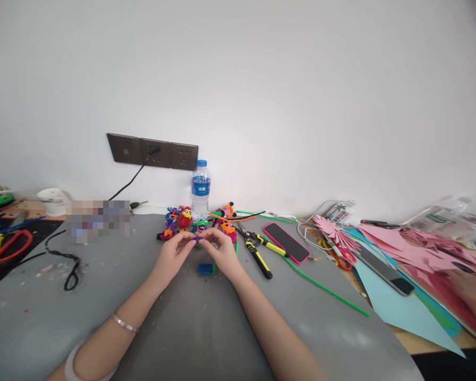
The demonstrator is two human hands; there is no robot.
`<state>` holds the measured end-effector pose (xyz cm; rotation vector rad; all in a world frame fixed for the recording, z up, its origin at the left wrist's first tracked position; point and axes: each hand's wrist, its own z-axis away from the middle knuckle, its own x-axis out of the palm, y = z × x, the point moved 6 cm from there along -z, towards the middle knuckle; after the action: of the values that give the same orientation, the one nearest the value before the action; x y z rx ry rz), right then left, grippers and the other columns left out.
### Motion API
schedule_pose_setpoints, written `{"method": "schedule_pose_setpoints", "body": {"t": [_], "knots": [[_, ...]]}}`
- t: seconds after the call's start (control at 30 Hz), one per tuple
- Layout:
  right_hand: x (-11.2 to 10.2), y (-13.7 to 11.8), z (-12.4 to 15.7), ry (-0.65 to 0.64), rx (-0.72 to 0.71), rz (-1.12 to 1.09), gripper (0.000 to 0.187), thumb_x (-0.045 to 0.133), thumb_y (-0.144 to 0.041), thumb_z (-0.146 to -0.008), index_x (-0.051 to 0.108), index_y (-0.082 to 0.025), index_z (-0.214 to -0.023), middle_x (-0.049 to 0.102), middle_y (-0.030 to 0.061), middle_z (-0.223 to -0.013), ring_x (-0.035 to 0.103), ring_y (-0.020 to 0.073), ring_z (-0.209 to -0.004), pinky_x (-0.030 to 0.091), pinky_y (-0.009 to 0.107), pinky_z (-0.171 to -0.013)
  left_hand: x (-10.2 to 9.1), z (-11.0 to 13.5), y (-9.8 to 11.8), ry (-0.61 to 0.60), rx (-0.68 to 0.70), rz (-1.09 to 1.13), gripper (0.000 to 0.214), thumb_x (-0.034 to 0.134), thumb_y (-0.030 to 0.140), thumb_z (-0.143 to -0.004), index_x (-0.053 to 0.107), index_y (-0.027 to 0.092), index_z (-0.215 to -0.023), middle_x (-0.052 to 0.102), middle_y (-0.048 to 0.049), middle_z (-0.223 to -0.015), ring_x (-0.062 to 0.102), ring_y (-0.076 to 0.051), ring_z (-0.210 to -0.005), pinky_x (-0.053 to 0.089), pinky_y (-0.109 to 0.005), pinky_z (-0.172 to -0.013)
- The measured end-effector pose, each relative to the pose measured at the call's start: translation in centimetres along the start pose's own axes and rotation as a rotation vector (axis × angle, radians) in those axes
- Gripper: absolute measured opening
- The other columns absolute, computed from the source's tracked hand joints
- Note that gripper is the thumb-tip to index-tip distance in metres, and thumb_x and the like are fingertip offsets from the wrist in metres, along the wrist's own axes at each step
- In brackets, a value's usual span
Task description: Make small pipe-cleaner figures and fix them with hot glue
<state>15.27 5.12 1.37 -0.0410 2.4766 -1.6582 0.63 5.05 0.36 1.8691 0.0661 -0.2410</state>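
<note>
My left hand [175, 252] and my right hand [222, 253] meet over the middle of the grey table. Between their fingertips they pinch a small purple fuzzy piece [197, 238], which looks like pipe cleaner. Its exact shape is too small to make out. Just behind the fingers lie several colourful pipe-cleaner figures [185, 215], partly hidden by my hands. A small blue block-like object [205, 269] with a green edge rests on the table below my hands.
Right of my hands are yellow-black pliers [261, 259], a pink-cased phone [287, 242] and a green pipe cleaner [327, 290]. A water bottle [201, 190] stands by the wall. Black cable [72, 275] lies left; coloured paper [404, 312] covers the right side.
</note>
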Motion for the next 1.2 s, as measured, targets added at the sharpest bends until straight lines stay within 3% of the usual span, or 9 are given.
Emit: {"method": "schedule_pose_setpoints", "body": {"t": [0.27, 0.37, 0.47, 0.53, 0.73, 0.8, 0.87, 0.97, 1.2], "knots": [[0.3, 0.5, 0.0, -0.088, 0.024, 0.063, 0.014, 0.062, -0.029, -0.082, 0.066, -0.019, -0.091, 0.065, 0.0021, -0.082, 0.059, 0.0143, -0.069, 0.049, 0.027, -0.067, 0.4, -0.1, -0.9, -0.075, -0.041, 0.039, 0.020, 0.059, 0.039, -0.082, 0.056, 0.020, -0.087, 0.063, -0.0018, -0.083, 0.065, -0.018, -0.079, 0.055, -0.030, -0.073], [0.3, -0.3, 0.1, -0.202, 0.014, 0.090, 0.021, 0.062, -0.028, -0.083, 0.063, -0.020, -0.102, 0.066, 0.0029, -0.091, 0.060, 0.0144, -0.074, 0.049, 0.028, -0.071, 0.4, -0.2, -0.9, -0.077, -0.043, 0.039, 0.020, 0.063, 0.038, -0.077, 0.056, 0.020, -0.082, 0.062, -0.0012, -0.082, 0.065, -0.018, -0.079, 0.055, -0.031, -0.073], [-1.2, -1.2, 0.1, -0.285, 0.041, 0.116, 0.026, 0.062, -0.030, -0.084, 0.060, -0.021, -0.109, 0.066, 0.0030, -0.092, 0.061, 0.0151, -0.077, 0.049, 0.028, -0.071, 0.7, -0.2, -0.7, -0.116, -0.042, 0.054, 0.019, 0.066, 0.035, -0.075, 0.057, 0.019, -0.081, 0.063, -0.0011, -0.081, 0.064, -0.017, -0.079, 0.054, -0.032, -0.076], [-3.4, -1.7, -0.1, -0.241, 0.076, 0.210, 0.015, 0.060, -0.030, -0.084, 0.063, -0.020, -0.095, 0.067, 0.0016, -0.082, 0.060, 0.0148, -0.070, 0.048, 0.026, -0.064, 0.9, -0.1, -0.6, -0.140, -0.034, 0.059, 0.018, 0.067, 0.033, -0.074, 0.058, 0.018, -0.080, 0.062, -0.0014, -0.082, 0.063, -0.017, -0.080, 0.054, -0.033, -0.078], [-8.0, -0.3, 1.4, -0.321, 0.516, 0.681, 0.017, 0.058, -0.030, -0.083, 0.060, -0.018, -0.071, 0.063, 0.0004, -0.055, 0.053, 0.0142, -0.044, 0.038, 0.025, -0.046, 0.8, -0.1, -1.0, -0.125, -0.040, 0.041, 0.020, 0.069, 0.030, -0.072, 0.057, 0.019, -0.082, 0.061, -0.0010, -0.084, 0.062, -0.017, -0.081, 0.053, -0.032, -0.078], [-8.1, 0.1, 1.8, -0.316, 0.638, 0.889, 0.017, 0.058, -0.031, -0.083, 0.061, -0.017, -0.073, 0.067, 0.0050, -0.060, 0.061, 0.0181, -0.055, 0.041, 0.026, -0.052, 0.8, -0.1, -1.1, -0.131, -0.048, 0.026, 0.019, 0.068, 0.030, -0.073, 0.057, 0.019, -0.084, 0.062, -0.0021, -0.086, 0.062, -0.018, -0.083, 0.053, -0.032, -0.078], [-7.8, 0.0, 1.8, -0.285, 0.702, 1.078, 0.020, 0.058, -0.034, -0.083, 0.064, -0.015, -0.082, 0.072, 0.0131, -0.082, 0.068, 0.0247, -0.077, 0.045, 0.029, -0.061, 0.9, 0.0, -1.1, -0.152, -0.057, 0.016, 0.019, 0.067, 0.030, -0.073, 0.059, 0.019, -0.086, 0.063, -0.0036, -0.089, 0.063, -0.018, -0.084, 0.052, -0.033, -0.079], [-7.1, 0.1, 1.7, -0.259, 0.751, 1.199, 0.026, 0.052, -0.032, -0.087, 0.064, -0.012, -0.099, 0.067, 0.0206, -0.111, 0.065, 0.0316, -0.101, 0.047, 0.035, -0.073, 1.2, 0.1, -1.0, -0.188, -0.071, 0.021, 0.019, 0.066, 0.030, -0.075, 0.060, 0.019, -0.089, 0.065, -0.0048, -0.091, 0.063, -0.019, -0.086, 0.052, -0.034, -0.080], [-7.6, 0.6, 1.9, -0.286, 0.796, 1.156, 0.020, 0.053, -0.021, -0.081, 0.064, -0.013, -0.096, 0.069, 0.0195, -0.106, 0.066, 0.0323, -0.100, 0.047, 0.035, -0.072, 1.3, 0.1, -1.0, -0.221, -0.068, -0.009, 0.017, 0.064, 0.029, -0.076, 0.064, 0.018, -0.089, 0.067, -0.0057, -0.090, 0.065, -0.021, -0.086, 0.053, -0.036, -0.081]]}}
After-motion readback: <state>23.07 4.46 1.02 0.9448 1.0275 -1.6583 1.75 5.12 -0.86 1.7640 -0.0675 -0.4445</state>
